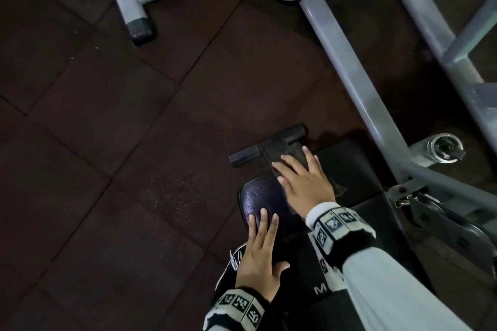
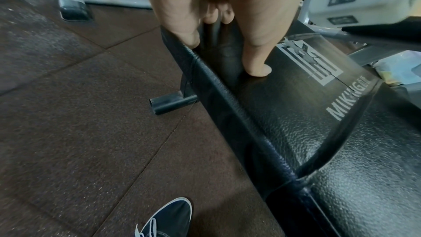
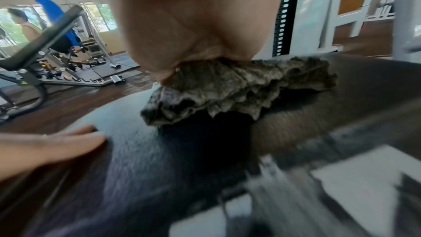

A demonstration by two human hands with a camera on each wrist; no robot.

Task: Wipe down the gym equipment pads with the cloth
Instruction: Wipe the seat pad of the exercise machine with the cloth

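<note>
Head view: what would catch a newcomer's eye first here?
Two hands lie flat on a black padded bench: the right hand presses a crumpled grey cloth near its far end, and the left hand rests nearer. Grey machine frames cross the dark floor beyond.

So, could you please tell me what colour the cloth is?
The cloth is a mottled grey-brown, clearest in the right wrist view.

Head view overhead; wrist views close, sharing bench pad [image 2: 296,114].
</note>
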